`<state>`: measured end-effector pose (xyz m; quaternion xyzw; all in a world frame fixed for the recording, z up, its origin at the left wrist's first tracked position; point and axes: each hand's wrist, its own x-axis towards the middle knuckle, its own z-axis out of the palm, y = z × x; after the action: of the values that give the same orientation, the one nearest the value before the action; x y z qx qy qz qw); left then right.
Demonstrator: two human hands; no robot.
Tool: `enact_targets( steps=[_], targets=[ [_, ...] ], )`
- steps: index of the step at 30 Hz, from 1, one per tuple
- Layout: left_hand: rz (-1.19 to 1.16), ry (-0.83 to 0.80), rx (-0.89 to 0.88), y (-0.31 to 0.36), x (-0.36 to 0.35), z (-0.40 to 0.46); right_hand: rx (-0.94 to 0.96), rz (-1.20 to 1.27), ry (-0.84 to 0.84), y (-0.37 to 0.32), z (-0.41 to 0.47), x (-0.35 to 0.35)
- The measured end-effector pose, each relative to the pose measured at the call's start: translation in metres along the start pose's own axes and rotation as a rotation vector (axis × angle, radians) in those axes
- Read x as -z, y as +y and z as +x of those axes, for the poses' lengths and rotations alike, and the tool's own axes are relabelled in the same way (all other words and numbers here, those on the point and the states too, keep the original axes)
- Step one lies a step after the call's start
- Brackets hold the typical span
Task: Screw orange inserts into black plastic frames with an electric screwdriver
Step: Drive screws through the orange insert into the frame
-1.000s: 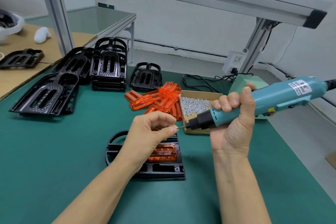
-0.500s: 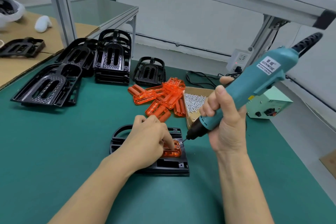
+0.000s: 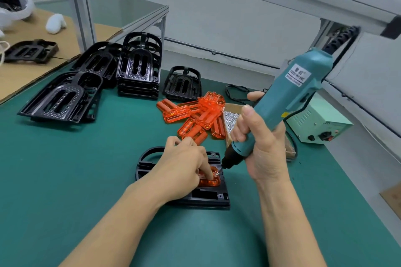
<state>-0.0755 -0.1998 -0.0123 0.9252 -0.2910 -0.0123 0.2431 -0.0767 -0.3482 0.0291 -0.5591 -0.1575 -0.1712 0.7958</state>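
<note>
Since half a second ago, electric screwdriver [image 3: 280, 106] stands steeper; bit tip now sits at the right end of the orange insert [image 3: 209, 180]. Insert lies seated in black frame [image 3: 204, 196], directly under left hand [image 3: 184, 165], whose fingertips [image 3: 209, 174] press it down. Right hand [image 3: 260, 143] is clenched around the screwdriver's lower barrel. Frame rests flat on green tabletop [image 3: 65, 169]. Beyond both hands: loose orange inserts [image 3: 195, 115], screw box [image 3: 231, 118], stacked black frames [image 3: 138, 67].
</note>
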Motion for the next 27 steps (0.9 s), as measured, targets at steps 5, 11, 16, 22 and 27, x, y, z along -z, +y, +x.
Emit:
enact_targets(
  steps=[5,11,16,22,27],
  targets=[
    [-0.019,-0.007,0.010,-0.002,-0.002,0.000,-0.013,-0.047,-0.208,0.004,0.003,-0.003],
    [-0.076,0.003,0.031,-0.005,-0.005,0.002,-0.023,-0.074,-0.253,0.008,0.002,-0.005],
    [-0.059,0.003,-0.002,-0.005,-0.005,0.005,-0.004,0.042,-0.081,0.005,-0.006,0.007],
    [-0.068,0.014,0.003,-0.008,-0.008,0.006,0.002,0.001,-0.083,0.005,-0.001,0.001],
    [-0.082,0.025,-0.006,-0.010,-0.007,0.007,-0.039,-0.064,-0.150,0.005,0.004,-0.002]
  ],
)
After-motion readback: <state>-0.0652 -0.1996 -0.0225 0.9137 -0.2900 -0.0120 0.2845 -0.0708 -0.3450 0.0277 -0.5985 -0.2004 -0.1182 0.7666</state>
